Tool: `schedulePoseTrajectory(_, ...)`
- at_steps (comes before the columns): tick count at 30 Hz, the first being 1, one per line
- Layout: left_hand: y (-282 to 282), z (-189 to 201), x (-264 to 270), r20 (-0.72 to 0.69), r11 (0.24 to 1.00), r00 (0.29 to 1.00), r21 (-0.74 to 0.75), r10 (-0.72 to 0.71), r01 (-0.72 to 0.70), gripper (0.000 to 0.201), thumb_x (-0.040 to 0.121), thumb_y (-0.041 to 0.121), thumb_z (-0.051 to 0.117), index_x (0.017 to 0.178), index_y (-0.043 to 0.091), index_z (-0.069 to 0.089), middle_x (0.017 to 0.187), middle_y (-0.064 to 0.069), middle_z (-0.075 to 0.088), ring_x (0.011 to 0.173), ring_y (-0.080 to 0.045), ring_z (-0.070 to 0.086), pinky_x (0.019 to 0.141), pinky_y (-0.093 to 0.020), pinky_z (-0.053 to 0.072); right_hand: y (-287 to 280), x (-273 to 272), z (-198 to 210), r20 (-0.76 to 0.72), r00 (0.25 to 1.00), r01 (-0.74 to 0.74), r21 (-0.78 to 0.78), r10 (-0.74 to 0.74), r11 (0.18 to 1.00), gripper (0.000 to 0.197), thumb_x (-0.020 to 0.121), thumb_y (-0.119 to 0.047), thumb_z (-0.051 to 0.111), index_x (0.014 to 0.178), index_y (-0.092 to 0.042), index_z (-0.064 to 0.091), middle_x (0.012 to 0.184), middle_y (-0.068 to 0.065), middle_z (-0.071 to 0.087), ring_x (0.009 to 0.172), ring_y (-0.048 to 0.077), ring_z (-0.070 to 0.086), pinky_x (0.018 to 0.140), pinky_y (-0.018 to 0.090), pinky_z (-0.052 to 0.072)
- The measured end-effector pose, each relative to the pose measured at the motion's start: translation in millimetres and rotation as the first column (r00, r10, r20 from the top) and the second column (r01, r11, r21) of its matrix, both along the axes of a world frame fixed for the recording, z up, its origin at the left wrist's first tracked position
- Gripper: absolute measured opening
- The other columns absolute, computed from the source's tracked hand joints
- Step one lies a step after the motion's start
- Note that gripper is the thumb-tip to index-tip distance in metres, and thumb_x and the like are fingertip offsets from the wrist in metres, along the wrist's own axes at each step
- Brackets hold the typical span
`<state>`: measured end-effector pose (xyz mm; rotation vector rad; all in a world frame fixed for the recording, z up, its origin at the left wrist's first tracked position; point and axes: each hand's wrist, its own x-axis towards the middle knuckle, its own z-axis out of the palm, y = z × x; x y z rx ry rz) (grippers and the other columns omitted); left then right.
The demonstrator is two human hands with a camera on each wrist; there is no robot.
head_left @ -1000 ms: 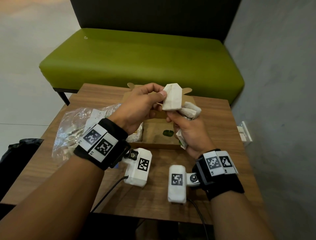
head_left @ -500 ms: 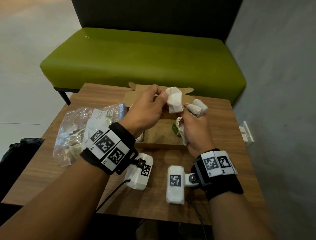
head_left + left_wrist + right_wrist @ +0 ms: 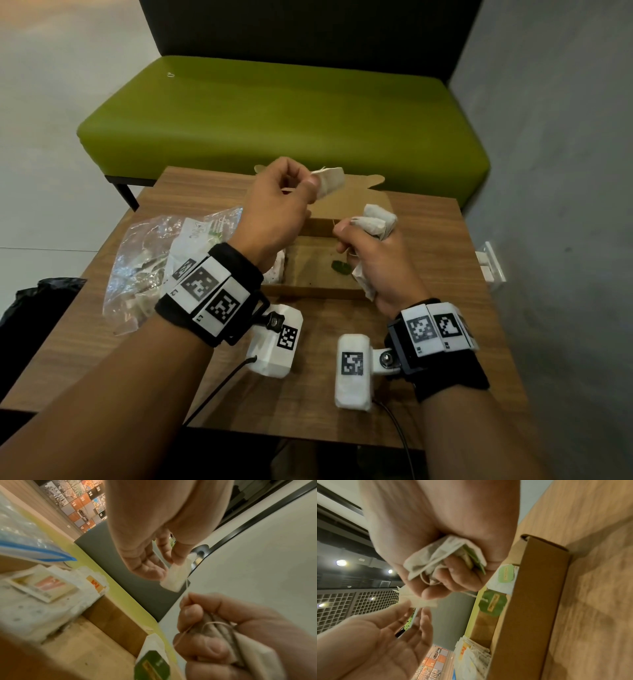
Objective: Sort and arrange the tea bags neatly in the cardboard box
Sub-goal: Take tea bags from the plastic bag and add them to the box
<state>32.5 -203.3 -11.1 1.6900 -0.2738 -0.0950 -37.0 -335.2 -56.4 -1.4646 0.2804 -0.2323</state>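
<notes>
Both hands hover above the open cardboard box [image 3: 318, 291] on the wooden table. My left hand [image 3: 301, 183] pinches one white tea bag [image 3: 330, 181] between thumb and fingers, lifted over the box's far side; the same tea bag [image 3: 177, 576] shows in the left wrist view. My right hand [image 3: 363, 240] grips a bunch of tea bags [image 3: 376, 219] with green tags [image 3: 474, 559], and its thumb and forefinger pinch a thin string [image 3: 186, 588] running up to the lifted bag. Tea bags with orange labels [image 3: 44, 586] lie at the box's left end.
A crumpled clear plastic bag [image 3: 150, 260] lies on the table left of the box. A green bench [image 3: 281, 120] stands behind the table and a grey wall [image 3: 555, 171] runs along the right. A black bag [image 3: 30, 308] sits at the lower left.
My left hand has drawn the single tea bag up and away from the bunch in my right hand. The two hands now stand apart, joined by the string.
</notes>
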Motion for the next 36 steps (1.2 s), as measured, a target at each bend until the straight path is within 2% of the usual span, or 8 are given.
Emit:
schedulePoseTrajectory(4, 6, 2, 5, 0.070, 0.993, 0.991, 0.027, 0.115, -0.117, 0.018, 0.089, 0.015, 0.062, 0.073, 0.019, 0.054, 0.076, 0.003, 0.059, 0.071, -0.011, 0.052, 0.068, -0.033, 0.048, -1, -2, 2, 0.003, 0.998, -0.056, 0.018, 0.056, 0.998, 0.016, 0.092, -0.010, 0.068, 0.078, -0.018, 0.068, 0.072, 0.003, 0.061, 0.071, 0.011, 0.057, 0.067, 0.028, 0.042)
schedulePoseTrajectory(8, 7, 9, 4, -0.066, 0.999, 0.998, -0.027, 0.024, -0.026, 0.027, 0.089, 0.007, 0.058, 0.065, 0.017, 0.049, 0.083, -0.019, 0.061, 0.080, -0.031, 0.062, 0.070, -0.041, 0.055, 1, -2, -2, -0.022, 0.998, -0.058, -0.015, 0.057, 0.998, 0.012, 0.092, -0.011, 0.070, 0.080, -0.015, 0.069, 0.072, 0.004, 0.061, 0.073, 0.017, 0.054, 0.062, 0.026, 0.043)
schedulePoseTrajectory(11, 6, 11, 0, -0.151, 0.994, 0.986, -0.094, -0.077, 0.064, 0.031, 0.091, 0.002, 0.053, 0.064, 0.015, 0.045, 0.074, -0.005, 0.058, 0.070, -0.020, 0.060, 0.058, -0.029, 0.051, 2, 0, -3, -0.035, 0.999, -0.033, 0.004, 0.033, 0.999, 0.016, 0.092, -0.009, 0.069, 0.078, -0.016, 0.067, 0.071, 0.003, 0.062, 0.071, 0.013, 0.057, 0.065, 0.026, 0.044)
schedulePoseTrajectory(14, 7, 13, -2, -0.178, 0.982, 0.972, -0.132, -0.156, 0.133, 0.027, 0.095, 0.007, 0.051, 0.070, 0.014, 0.047, 0.085, -0.008, 0.064, 0.068, -0.017, 0.063, 0.055, -0.024, 0.052, 1, 1, -3, -0.029, 0.999, -0.026, 0.014, 0.027, 1.000, 0.014, 0.092, -0.009, 0.069, 0.080, -0.014, 0.066, 0.070, 0.002, 0.061, 0.068, 0.008, 0.059, 0.065, 0.024, 0.046)
schedulePoseTrajectory(21, 5, 7, -2, -0.122, 0.970, 0.965, -0.106, -0.230, 0.218, 0.021, 0.101, 0.022, 0.053, 0.083, 0.011, 0.052, 0.094, -0.018, 0.058, 0.082, -0.026, 0.058, 0.072, -0.038, 0.053, 2, 0, 0, 0.034, 0.999, -0.033, 0.013, 0.032, 0.999, 0.024, 0.090, -0.001, 0.071, 0.075, -0.019, 0.063, 0.070, 0.004, 0.061, 0.069, 0.012, 0.057, 0.062, 0.023, 0.044)
schedulePoseTrajectory(23, 4, 5, -3, -0.099, 0.970, 0.966, -0.085, -0.237, 0.229, 0.019, 0.102, 0.020, 0.052, 0.085, 0.012, 0.052, 0.086, -0.013, 0.056, 0.071, -0.017, 0.057, 0.064, -0.030, 0.052, 1, 0, 1, 0.045, 0.999, -0.026, 0.052, 0.024, 0.998, 0.025, 0.090, -0.001, 0.070, 0.074, -0.020, 0.066, 0.071, 0.005, 0.063, 0.070, 0.013, 0.059, 0.063, 0.024, 0.047)
schedulePoseTrajectory(28, 6, -4, 1, 0.060, 0.938, 0.947, 0.165, -0.317, 0.303, 0.015, 0.100, 0.020, 0.055, 0.089, 0.010, 0.054, 0.073, -0.001, 0.060, 0.056, -0.004, 0.055, 0.051, -0.019, 0.044, 0, -1, 8, 0.047, 0.998, -0.042, 0.219, 0.032, 0.975, 0.009, 0.094, -0.006, 0.066, 0.100, 0.002, 0.065, 0.088, 0.017, 0.064, 0.078, 0.021, 0.064, 0.061, 0.025, 0.053)
schedulePoseTrajectory(36, 16, -5, 5, 0.179, 0.829, 0.878, 0.455, -0.444, 0.326, 0.014, 0.096, 0.026, 0.062, 0.086, 0.016, 0.058, 0.080, 0.000, 0.063, 0.066, -0.008, 0.055, 0.058, -0.025, 0.045, -3, -7, 20, 0.003, 0.999, -0.043, 0.421, 0.046, 0.906, 0.014, 0.100, -0.004, 0.056, 0.088, -0.010, 0.059, 0.080, 0.008, 0.062, 0.058, 0.009, 0.065, 0.042, 0.017, 0.047)
